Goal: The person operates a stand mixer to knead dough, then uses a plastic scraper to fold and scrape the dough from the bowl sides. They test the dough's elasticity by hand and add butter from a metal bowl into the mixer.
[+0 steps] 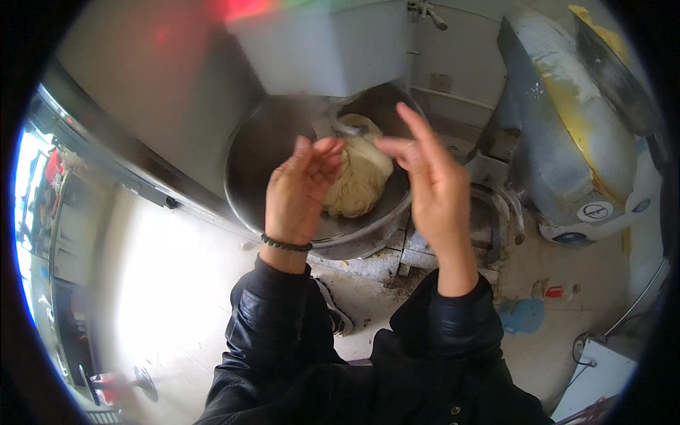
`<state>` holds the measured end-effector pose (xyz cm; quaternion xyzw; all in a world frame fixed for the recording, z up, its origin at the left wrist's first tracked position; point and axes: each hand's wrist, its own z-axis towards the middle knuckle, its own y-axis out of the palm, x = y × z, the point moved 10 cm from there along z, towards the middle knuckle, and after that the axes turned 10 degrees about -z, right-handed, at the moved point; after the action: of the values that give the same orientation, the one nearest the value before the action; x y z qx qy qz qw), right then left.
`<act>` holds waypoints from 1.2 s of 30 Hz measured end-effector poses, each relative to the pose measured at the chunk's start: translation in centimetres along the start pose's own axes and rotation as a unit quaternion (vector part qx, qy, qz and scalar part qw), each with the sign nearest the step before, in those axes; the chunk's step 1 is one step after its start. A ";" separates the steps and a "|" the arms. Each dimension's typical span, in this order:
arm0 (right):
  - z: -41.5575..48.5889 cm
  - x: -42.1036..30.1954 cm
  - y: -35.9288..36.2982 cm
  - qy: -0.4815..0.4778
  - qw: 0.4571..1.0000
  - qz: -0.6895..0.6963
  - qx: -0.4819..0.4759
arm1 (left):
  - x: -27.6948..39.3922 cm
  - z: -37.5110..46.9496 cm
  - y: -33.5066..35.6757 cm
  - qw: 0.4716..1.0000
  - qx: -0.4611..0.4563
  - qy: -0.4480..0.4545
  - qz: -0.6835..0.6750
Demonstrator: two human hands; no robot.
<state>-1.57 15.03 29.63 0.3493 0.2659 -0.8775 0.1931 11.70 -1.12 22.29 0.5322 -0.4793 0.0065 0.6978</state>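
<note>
My left hand (305,188), with a dark beaded bracelet at its wrist, is raised over the front of a large round metal mixer bowl (265,159). Its fingers are curled with gaps between them, and nothing shows in it. My right hand (433,164) hovers over the bowl's right side, index finger and thumb apart, also with nothing in it. Between and beyond my hands a lump of pale dough (358,186) lies in the bowl. A curved metal dough hook (350,129) presses against the dough's upper part. Whether either hand touches the dough is hard to tell.
The white mixer housing (319,48) stands over the bowl. At right is a worn grey machine (568,122) with yellow stains. On the floor at lower right lie a blue plastic item (523,316) and a clear bottle (555,290). A shoe (334,311) shows below the bowl.
</note>
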 end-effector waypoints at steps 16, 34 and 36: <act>-1.3 -5.1 8.7 -0.187 0.964 -0.183 -0.038 | 0.3 -6.1 5.9 0.976 -0.071 -0.061 -0.196; 3.5 4.4 5.2 0.085 0.924 -0.254 -0.274 | 19.5 -8.9 -4.1 0.854 0.141 0.445 0.229; 4.7 6.1 7.1 0.064 0.866 -0.352 -0.348 | 20.1 -8.9 -4.8 0.845 0.156 0.457 0.230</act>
<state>-4.39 5.71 25.84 0.1982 0.6713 -0.7132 -0.0376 30.95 -6.56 32.59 0.4458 -0.2076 0.4836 0.7241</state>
